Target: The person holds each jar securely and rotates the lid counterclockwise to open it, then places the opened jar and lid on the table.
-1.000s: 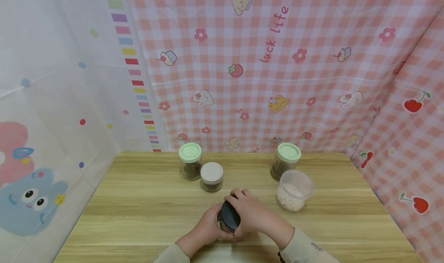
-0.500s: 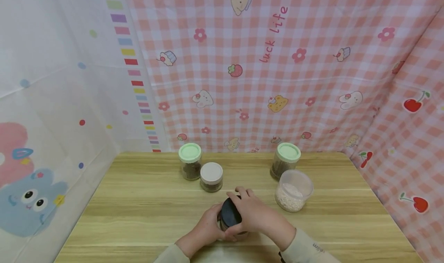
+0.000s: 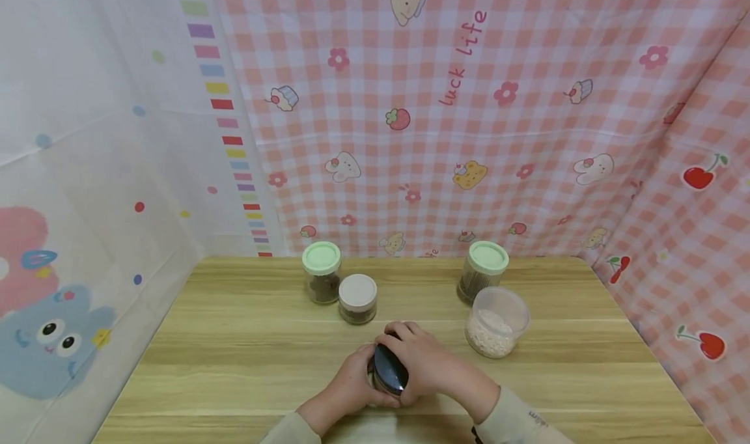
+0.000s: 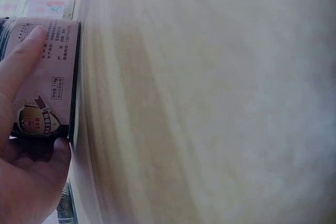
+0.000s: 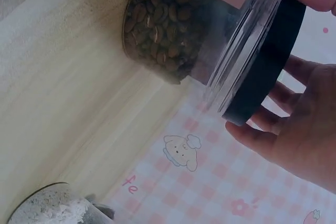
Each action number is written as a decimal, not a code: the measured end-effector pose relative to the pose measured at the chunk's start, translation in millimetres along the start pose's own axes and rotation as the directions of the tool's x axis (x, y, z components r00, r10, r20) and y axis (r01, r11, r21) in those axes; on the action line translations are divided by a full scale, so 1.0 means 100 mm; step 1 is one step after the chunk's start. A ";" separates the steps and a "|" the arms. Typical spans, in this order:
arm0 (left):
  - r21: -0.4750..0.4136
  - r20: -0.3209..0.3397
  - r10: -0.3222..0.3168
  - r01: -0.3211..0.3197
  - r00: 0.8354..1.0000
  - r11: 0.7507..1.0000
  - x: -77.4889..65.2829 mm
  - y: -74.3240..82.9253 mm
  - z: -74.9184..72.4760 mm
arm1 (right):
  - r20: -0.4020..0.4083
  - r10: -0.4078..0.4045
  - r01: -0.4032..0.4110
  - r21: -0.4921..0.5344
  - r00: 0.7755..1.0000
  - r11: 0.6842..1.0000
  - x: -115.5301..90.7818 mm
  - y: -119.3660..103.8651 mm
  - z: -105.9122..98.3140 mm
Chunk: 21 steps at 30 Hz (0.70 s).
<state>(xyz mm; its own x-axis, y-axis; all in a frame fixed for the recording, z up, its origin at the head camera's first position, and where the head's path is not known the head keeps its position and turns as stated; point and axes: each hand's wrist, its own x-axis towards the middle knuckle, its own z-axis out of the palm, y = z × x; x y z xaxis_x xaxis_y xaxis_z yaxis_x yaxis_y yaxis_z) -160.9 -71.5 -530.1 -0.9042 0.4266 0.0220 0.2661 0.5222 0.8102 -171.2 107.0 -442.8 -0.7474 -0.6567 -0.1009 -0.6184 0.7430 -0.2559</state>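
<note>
Near the table's front, a clear jar (image 5: 165, 19) of brown coffee beans stands between the two hands. It has a pink printed label (image 4: 44, 72) and a black lid (image 3: 389, 368). My left hand (image 3: 350, 384) grips the body of the jar, with the thumb lying over the label in the left wrist view. My right hand (image 3: 430, 362) holds the lid by its edge, fingers on one side and thumb on the other. In the right wrist view, the clear threaded neck shows just under the lid. Part of the jar is hidden behind the hands in the head view.
Behind the hands at left stand a green-lidded jar (image 3: 321, 265) and a short white-lidded jar (image 3: 358, 295), both with dark contents. At right are another green-lidded jar (image 3: 486, 265) and a lidless clear tub (image 3: 495, 330) holding white flakes. Printed cloth (image 3: 433, 138) hangs behind the table.
My right hand shifted its fingers round the lid: they spread further out half a second ago and are drawn in closer now. The left hand and the other containers stay put.
</note>
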 end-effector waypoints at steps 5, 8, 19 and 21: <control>-0.021 0.003 0.002 -0.002 1.000 1.000 0.01 -0.01 0.00 | 0.008 0.052 -0.052 0.034 0.999 0.998 -0.02 -0.02 -0.02; -0.030 -0.006 0.009 -0.010 1.000 1.000 0.03 -0.01 0.00 | -0.022 0.134 -0.134 0.016 0.991 0.991 -0.02 -0.04 0.00; -0.101 0.014 0.016 -0.014 1.000 0.995 0.01 -0.02 0.01 | -0.042 0.095 -0.097 -0.047 0.995 0.994 0.01 -0.04 0.02; -0.080 0.014 0.009 -0.007 1.000 0.997 0.00 -0.01 0.00 | -0.029 0.060 -0.061 -0.033 0.998 0.998 0.01 -0.03 0.01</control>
<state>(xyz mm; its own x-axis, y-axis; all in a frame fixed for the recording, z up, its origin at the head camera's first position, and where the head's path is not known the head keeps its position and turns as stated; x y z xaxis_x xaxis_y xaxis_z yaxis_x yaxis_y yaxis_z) -161.6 -71.8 -531.1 -0.8970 0.4415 0.0206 0.2451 0.4580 0.8545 -170.1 103.8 -443.1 -0.7901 -0.6067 -0.0879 -0.5792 0.7857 -0.2171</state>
